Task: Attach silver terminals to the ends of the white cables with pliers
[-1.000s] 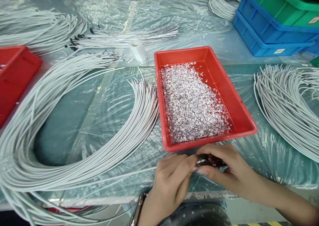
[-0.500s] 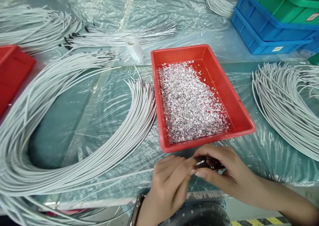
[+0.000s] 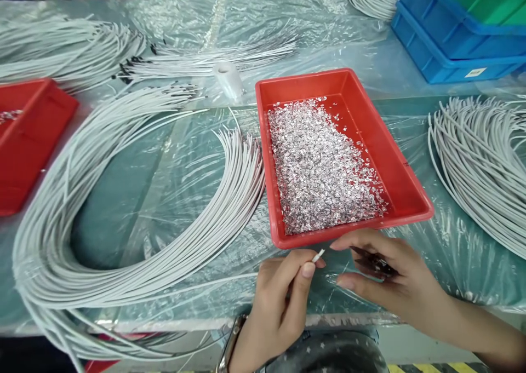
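My left hand point(image 3: 281, 291) pinches the end of a white cable point(image 3: 319, 255) between thumb and index finger. Its short tip sticks out towards the right, and the cable's length runs off left to the large looped bundle of white cables point(image 3: 164, 258). Close by on the right is my right hand point(image 3: 382, 277), thumb and index finger apart, off the cable tip. Tucked against its palm and curled fingers is a dark, shiny object point(image 3: 373, 263); its kind is unclear and partly hidden. Just beyond both hands lies a red tray point(image 3: 406, 198) holding many small silvery foil-like pieces point(image 3: 324, 170).
Another red tray point(image 3: 36, 137) stands at the left. More white cable bundles lie at the right point(image 3: 485, 176) and back left. A roll of clear film point(image 3: 229, 81) stands behind the red tray. Blue bins point(image 3: 456, 44) are stacked at the back right. Plastic sheeting covers the table.
My right hand has drawn away to the right and its thumb and index finger have parted, uncovering the cable tip in my left hand. The view has shifted slightly.
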A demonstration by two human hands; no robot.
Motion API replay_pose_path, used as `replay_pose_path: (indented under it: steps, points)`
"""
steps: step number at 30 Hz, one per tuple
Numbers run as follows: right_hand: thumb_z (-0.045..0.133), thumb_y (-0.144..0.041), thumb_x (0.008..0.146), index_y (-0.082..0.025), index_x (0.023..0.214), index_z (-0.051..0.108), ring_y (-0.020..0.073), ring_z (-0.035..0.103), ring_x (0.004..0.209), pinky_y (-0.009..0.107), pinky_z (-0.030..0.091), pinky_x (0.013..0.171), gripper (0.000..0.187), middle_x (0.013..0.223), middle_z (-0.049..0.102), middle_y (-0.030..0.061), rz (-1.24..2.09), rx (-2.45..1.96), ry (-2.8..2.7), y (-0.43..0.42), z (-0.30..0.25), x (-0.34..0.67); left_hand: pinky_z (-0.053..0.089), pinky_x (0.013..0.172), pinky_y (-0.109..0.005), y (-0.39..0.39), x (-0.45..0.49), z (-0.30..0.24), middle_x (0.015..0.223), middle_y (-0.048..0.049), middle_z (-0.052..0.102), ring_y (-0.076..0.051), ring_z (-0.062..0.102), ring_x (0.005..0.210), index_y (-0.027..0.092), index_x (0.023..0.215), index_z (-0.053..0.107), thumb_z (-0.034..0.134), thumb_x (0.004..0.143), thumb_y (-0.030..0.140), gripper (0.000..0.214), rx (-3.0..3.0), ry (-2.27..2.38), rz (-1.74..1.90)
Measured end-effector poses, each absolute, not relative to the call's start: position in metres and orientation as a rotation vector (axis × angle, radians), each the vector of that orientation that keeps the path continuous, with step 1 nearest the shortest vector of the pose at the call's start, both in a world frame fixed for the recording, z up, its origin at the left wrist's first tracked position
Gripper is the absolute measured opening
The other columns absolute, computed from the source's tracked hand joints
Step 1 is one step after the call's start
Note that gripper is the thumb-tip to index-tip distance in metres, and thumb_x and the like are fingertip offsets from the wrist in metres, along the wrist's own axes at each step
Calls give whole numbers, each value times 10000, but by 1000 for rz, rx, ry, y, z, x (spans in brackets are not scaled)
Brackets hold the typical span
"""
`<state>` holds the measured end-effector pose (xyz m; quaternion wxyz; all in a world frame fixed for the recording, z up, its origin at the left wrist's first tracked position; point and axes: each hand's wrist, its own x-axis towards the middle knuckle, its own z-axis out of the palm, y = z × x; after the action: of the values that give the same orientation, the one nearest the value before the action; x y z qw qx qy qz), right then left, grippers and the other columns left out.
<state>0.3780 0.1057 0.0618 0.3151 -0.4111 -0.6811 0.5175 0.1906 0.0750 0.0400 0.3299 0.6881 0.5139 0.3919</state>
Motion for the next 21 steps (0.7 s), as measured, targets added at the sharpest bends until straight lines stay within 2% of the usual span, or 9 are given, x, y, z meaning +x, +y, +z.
replay_pose_path:
  steps: [4, 7, 10, 18, 21]
  points:
    - [584, -85, 898, -228, 1218, 525, 79, 467, 557, 187, 354, 496, 355, 819, 607, -26, 1076, -940, -1977, 109, 58, 385, 445, 542, -246, 82, 195, 42, 609, -19, 614, -156, 573, 566, 176, 862, 645, 434, 938, 411, 324, 1800, 1301, 983]
    - [509, -17, 891, -192, 1230, 512, 105, 538, 629, 223, 382, 558, 382, 852, 639, 4, 914, -842, -2179, 113, 56, 389, 429, 515, -239, 86, 196, 42, 566, -9, 577, -148, 548, 536, 169, 845, 642, 439, 929, 444, 353, 1795, 1264, 961]
    - [416, 2, 883, -188, 1169, 509, 137, 572, 667, 257, 385, 574, 356, 832, 641, 14, 839, -825, -2306, 114, 58, 391, 390, 479, -226, 84, 194, 41, 532, 7, 530, -129, 502, 491, 162, 815, 629, 438, 931, 425, 345, 1766, 1241, 931]
    - [370, -3, 868, -180, 1041, 514, 159, 600, 650, 282, 386, 571, 286, 780, 650, 15, 729, -903, -2418, 114, 68, 388, 224, 429, -224, 79, 190, 39, 515, 65, 302, -74, 291, 416, 175, 777, 540, 391, 958, 248, 246, 1579, 1097, 778]
    - [375, -11, 866, -179, 1006, 516, 149, 582, 624, 274, 368, 555, 259, 765, 635, 4, 764, -903, -2434, 114, 69, 387, 206, 444, -236, 80, 191, 38, 543, 65, 301, -73, 270, 433, 175, 788, 528, 403, 952, 228, 213, 1614, 1097, 777]
